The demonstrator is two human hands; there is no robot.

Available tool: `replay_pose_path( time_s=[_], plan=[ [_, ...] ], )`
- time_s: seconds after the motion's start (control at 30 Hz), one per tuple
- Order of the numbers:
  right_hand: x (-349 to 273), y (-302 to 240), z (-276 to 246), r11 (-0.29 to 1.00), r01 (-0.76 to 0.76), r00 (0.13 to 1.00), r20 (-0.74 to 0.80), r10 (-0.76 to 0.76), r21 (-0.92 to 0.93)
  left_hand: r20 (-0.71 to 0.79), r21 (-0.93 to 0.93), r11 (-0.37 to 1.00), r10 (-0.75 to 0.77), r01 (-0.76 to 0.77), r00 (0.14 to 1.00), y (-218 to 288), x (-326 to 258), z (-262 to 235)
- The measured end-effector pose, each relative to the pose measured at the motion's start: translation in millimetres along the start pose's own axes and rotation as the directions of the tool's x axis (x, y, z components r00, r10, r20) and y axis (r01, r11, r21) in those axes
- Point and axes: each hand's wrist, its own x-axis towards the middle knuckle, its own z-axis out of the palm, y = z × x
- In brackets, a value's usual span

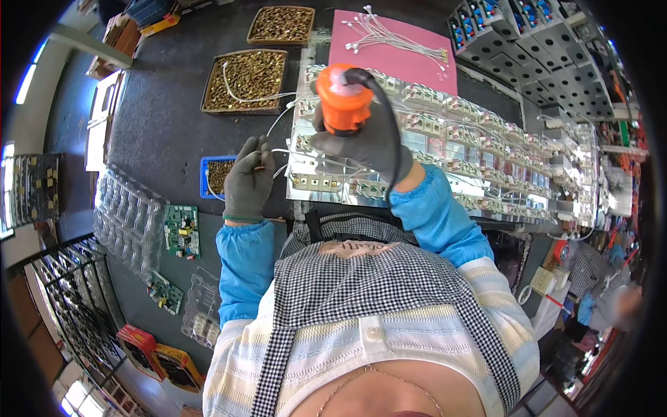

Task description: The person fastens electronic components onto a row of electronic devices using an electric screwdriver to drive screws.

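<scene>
1. Centrally, the right hand (361, 142), in a dark grey glove, has its grip wrapped tight around an orange power screwdriver (342, 99) held upright, its black cable (390, 132) curving down over the wrist toward the blue sleeve.
2. The screwdriver stands over the near left end of a shiny fixture plate (445, 177) that carries rows of small white-and-metal parts; its tip is hidden behind the hand.
3. Just left of the plate, the left hand (249, 182), also gloved, has its fingertips pinched together on something small, too small to make out; thin white wires (288, 151) run from there toward the plate.
4. Beside the left hand, away from the plate, sits a small blue tray (206, 177) of brass-coloured pieces.
5. Beyond the plate's left end lie two larger brown trays (244, 80) heaped with the same brass pieces.
6. Past the plate's far edge lies a pink sheet (392, 48) with a bundle of white wire leads on it.
7. Well left of the plate, on the dark table (167, 132), are clear plastic blister trays (125, 212) and a green circuit board (182, 231).
</scene>
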Motion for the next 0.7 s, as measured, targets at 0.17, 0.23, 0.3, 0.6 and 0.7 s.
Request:
replay_pose_path(
  time_s=[0.17,0.23,0.3,0.6,0.7],
  plan=[
    [3,6,6,0.996,0.094,0.991,-0.100,-0.092,0.012,0.396,0.043,0.997,0.042,-0.064,0.917,13,30,-44],
    [-1,-12,-1,1.000,-0.008,0.996,-0.086,0.009,0.018,0.421,-0.161,0.968,-0.110,0.194,0.900,21,32,-34],
    [-8,-25,-8,0.985,-0.145,0.988,-0.029,0.149,0.096,0.381,-0.164,0.966,-0.125,0.200,0.916,23,22,-18],
    [-9,3,3,0.965,0.200,0.974,-0.069,-0.214,-0.167,0.191,0.233,0.968,0.045,-0.090,0.981,33,31,-60],
    [-12,12,-5,0.947,0.278,0.950,-0.100,-0.296,-0.159,0.081,0.470,0.858,0.194,-0.209,0.978,6,11,-16]
  ],
)
